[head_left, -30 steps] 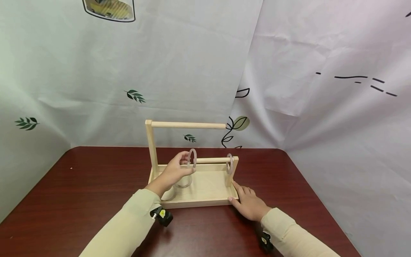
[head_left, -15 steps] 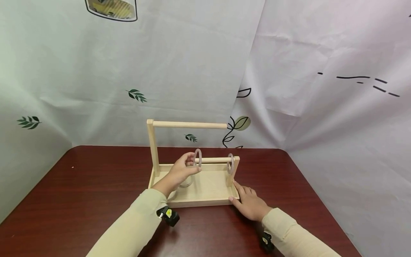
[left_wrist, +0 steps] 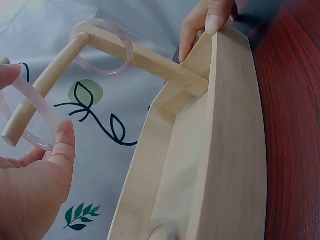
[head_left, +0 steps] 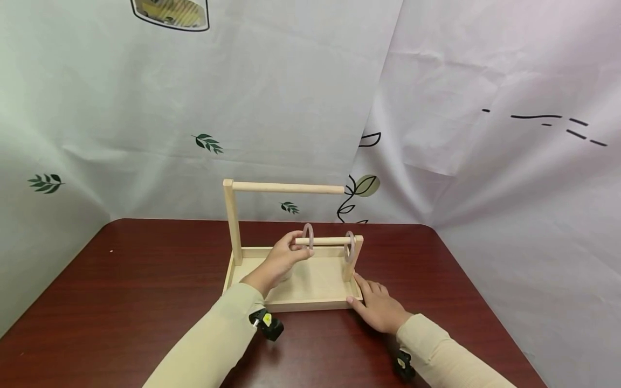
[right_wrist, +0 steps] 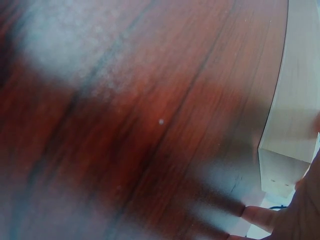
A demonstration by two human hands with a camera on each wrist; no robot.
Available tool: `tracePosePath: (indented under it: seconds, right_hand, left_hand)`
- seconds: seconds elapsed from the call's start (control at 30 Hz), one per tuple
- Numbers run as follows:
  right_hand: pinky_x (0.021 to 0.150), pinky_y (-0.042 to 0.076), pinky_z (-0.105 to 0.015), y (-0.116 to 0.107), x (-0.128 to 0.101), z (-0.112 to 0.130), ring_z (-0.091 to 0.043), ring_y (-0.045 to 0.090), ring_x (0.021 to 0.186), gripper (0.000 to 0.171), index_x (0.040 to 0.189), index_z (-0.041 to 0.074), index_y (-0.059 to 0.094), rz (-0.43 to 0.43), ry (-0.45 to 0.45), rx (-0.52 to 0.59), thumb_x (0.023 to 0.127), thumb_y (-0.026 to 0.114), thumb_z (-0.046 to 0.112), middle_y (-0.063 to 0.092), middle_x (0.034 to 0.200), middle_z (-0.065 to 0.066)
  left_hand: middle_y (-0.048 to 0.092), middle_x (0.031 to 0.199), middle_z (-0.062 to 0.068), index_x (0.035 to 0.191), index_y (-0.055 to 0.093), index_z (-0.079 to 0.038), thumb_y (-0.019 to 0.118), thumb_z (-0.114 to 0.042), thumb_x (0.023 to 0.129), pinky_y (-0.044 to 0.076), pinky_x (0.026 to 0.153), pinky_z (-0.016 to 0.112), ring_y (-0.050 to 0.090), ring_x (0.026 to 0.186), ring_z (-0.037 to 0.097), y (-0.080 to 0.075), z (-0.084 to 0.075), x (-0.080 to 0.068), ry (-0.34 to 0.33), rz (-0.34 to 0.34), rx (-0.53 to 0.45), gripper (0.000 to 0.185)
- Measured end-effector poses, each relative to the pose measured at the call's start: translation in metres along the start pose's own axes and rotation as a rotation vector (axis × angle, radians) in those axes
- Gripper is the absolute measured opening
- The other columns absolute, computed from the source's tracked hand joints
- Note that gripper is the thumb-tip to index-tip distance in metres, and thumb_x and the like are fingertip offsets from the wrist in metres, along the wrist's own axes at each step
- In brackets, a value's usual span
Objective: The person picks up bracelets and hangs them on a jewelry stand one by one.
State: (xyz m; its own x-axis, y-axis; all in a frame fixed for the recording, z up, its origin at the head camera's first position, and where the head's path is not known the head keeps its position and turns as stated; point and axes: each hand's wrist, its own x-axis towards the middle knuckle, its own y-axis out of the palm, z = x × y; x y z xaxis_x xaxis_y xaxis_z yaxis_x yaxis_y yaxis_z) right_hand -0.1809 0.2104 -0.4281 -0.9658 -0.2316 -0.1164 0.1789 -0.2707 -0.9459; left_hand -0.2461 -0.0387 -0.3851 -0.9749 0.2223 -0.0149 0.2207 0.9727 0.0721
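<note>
My left hand [head_left: 281, 260] pinches a translucent pale bangle [left_wrist: 46, 111] between thumb and fingers. This bangle encircles the lower rod [head_left: 330, 241] of a wooden bracelet stand, near the rod's free left end. Another pale bangle [left_wrist: 131, 52] hangs at the rod's other end, against the short post [head_left: 350, 269]. Part of a third ring [left_wrist: 162, 223] shows inside the stand's tray [head_left: 310, 306] in the left wrist view; in the head view my left hand and arm hide it. My right hand [head_left: 380, 310] rests at the tray's right front corner, thumb on the rim, fingers extended along the side.
A longer upper rod [head_left: 288, 187] extends rightward from a tall post [head_left: 232, 226] at the tray's left end. The stand sits on a dark red wooden table [head_left: 160, 269]. Behind it hangs a pale cloth [head_left: 281, 108] with leaf drawings.
My left hand has moved right with the bangle, from left of the lower rod's free end to where the ring surrounds the rod. The right hand stays at the tray's corner.
</note>
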Motion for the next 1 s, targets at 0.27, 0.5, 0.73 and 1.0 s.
tracePosePath:
  seconds: [0.27, 0.5, 0.73, 1.0]
  right_hand:
    - [0.097, 0.039, -0.06, 0.001, 0.001, -0.001, -0.045, 0.037, 0.132, 0.069, 0.154, 0.014, 0.025, 0.005, 0.003, 0.0, 0.099, 0.044, 0.051, 0.042, 0.141, -0.023]
    - [0.096, 0.04, -0.059, 0.002, 0.001, -0.002, -0.045, 0.037, 0.131, 0.068, 0.153, 0.014, 0.027, -0.006, -0.002, -0.001, 0.099, 0.044, 0.051, 0.043, 0.14, -0.023]
    - [0.096, 0.04, -0.059, 0.003, 0.001, -0.002, -0.044, 0.037, 0.131, 0.068, 0.153, 0.014, 0.027, -0.005, -0.001, 0.0, 0.099, 0.044, 0.051, 0.043, 0.141, -0.023]
    - [0.096, 0.04, -0.059, 0.002, 0.001, -0.002, -0.044, 0.037, 0.131, 0.068, 0.153, 0.014, 0.027, -0.002, 0.006, 0.003, 0.099, 0.044, 0.051, 0.043, 0.141, -0.022]
  left_hand:
    - [0.052, 0.122, 0.023, 0.143, 0.034, 0.006, 0.063, -0.002, 0.084, 0.046, 0.097, 0.036, 0.054, 0.112, 0.026, 0.008, 0.003, -0.001, -0.021, 0.04, -0.093, 0.067]
    - [0.055, 0.11, 0.013, 0.139, 0.039, 0.006, 0.062, -0.002, 0.085, 0.047, 0.091, 0.03, 0.056, 0.096, 0.014, 0.012, 0.008, 0.001, -0.013, 0.055, -0.139, 0.059]
    - [0.054, 0.105, 0.011, 0.123, 0.05, 0.005, 0.062, -0.001, 0.084, 0.049, 0.09, 0.033, 0.057, 0.091, 0.013, 0.018, 0.012, 0.004, -0.014, 0.055, -0.145, 0.041]
    - [0.045, 0.123, 0.02, 0.129, 0.047, 0.009, 0.063, -0.002, 0.086, 0.048, 0.096, 0.037, 0.056, 0.103, 0.021, 0.025, 0.012, 0.004, -0.04, 0.057, -0.131, 0.047]
